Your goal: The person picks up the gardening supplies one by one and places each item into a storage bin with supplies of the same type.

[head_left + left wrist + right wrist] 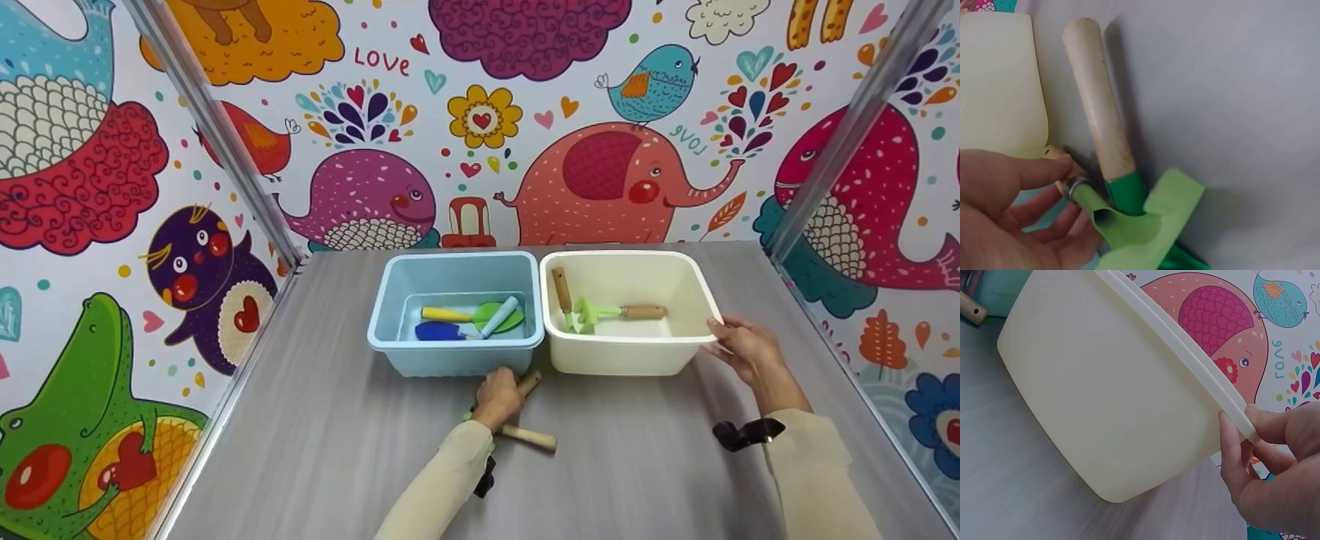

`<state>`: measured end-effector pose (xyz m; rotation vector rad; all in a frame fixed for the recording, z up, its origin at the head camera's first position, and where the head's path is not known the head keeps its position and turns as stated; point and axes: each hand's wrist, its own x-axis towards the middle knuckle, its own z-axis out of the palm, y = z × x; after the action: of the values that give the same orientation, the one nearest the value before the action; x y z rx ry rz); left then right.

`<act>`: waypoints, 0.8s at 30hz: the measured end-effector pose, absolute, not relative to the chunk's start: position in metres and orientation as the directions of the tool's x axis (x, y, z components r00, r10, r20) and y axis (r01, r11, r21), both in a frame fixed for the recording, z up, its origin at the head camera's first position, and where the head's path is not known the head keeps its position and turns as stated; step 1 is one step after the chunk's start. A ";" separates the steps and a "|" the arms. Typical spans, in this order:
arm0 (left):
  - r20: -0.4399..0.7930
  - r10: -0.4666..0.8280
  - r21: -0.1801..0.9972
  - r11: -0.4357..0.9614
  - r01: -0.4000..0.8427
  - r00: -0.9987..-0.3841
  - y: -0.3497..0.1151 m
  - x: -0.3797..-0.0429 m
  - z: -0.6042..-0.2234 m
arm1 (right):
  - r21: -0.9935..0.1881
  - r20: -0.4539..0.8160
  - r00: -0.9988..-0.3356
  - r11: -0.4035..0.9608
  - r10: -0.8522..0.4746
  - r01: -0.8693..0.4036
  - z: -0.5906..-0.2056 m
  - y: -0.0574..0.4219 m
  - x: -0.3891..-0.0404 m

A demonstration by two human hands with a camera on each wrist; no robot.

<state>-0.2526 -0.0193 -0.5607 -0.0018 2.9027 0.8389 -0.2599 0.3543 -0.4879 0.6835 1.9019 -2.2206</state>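
The left hand [499,397] is just in front of the near right corner of the light blue tub [450,364], its thumb and fingers clamped on a light green hand tool [1176,197] near the metal collar, where the brown wooden handle [530,384] meets the head. That handle points away from the person, toward the gap between the tubs. A second tool, with a pale wooden handle [1100,107] and a dark green metal socket [1126,194], lies on the grey tabletop [322,450] just beside the held one, its handle pointing rightward from under the wrist; the light green head overlaps its dark green part. The right hand [750,349] pinches the rim of the cream tub [622,358] at its near right corner, thumb on one side and fingers on the other. The cream tub stands right of the blue one, their rims touching or nearly so. Inside it, one wooden-handled tool [562,292] leans at the left, and another wooden handle [643,312] lies crosswise beside light green heads. The blue tub holds a yellow handle [445,314], a light blue handle [499,316], a green blade [511,321] and a blue blade [439,331]. Behind stands a wall printed with cartoon animals, including a coral elephant [592,202].
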 end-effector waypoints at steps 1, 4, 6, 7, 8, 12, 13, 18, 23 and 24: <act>-0.114 0.036 0.536 0.844 -0.031 -0.993 -0.019 -0.252 -0.560 | -0.901 -0.421 -0.889 -0.194 0.181 0.388 -0.488 0.355 -0.260; -0.115 0.044 0.551 0.834 -0.027 -0.992 -0.018 -0.250 -0.552 | -0.902 -0.418 -0.892 -0.198 0.172 0.384 -0.489 0.355 -0.260; -0.109 0.056 0.561 0.828 -0.015 -0.992 -0.018 -0.250 -0.551 | -0.902 -0.416 -0.893 -0.202 0.169 0.382 -0.488 0.355 -0.259; -0.105 0.062 0.566 0.824 -0.009 -0.993 -0.017 -0.249 -0.550 | -0.902 -0.415 -0.894 -0.205 0.167 0.381 -0.488 0.355 -0.259; -0.105 0.065 0.572 0.821 -0.007 -0.992 -0.017 -0.249 -0.549 | -0.901 -0.415 -0.895 -0.211 0.164 0.379 -0.488 0.355 -0.259; -0.123 0.078 0.597 0.802 -0.011 -0.989 -0.016 -0.248 -0.546 | -0.896 -0.418 -0.894 -0.239 0.163 0.375 -0.487 0.355 -0.259; -0.124 0.080 0.600 0.800 -0.011 -0.989 -0.016 -0.248 -0.545 | -0.894 -0.419 -0.893 -0.244 0.163 0.375 -0.486 0.354 -0.259; -0.109 0.079 0.612 0.791 -0.004 -0.991 -0.014 -0.248 -0.545 | -0.894 -0.423 -0.892 -0.237 0.160 0.381 -0.486 0.355 -0.259; -0.087 0.088 0.643 0.766 0.011 -0.992 -0.014 -0.243 -0.543 | -0.900 -0.415 -0.895 -0.217 0.164 0.378 -0.487 0.354 -0.259; -0.089 0.090 0.649 0.761 0.011 -0.992 -0.014 -0.243 -0.542 | -0.902 -0.412 -0.896 -0.213 0.166 0.375 -0.488 0.354 -0.259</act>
<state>-0.2430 -0.0137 -0.5423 0.0815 2.8394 1.0450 -0.2594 0.3544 -0.4878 0.6531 1.8757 -2.2508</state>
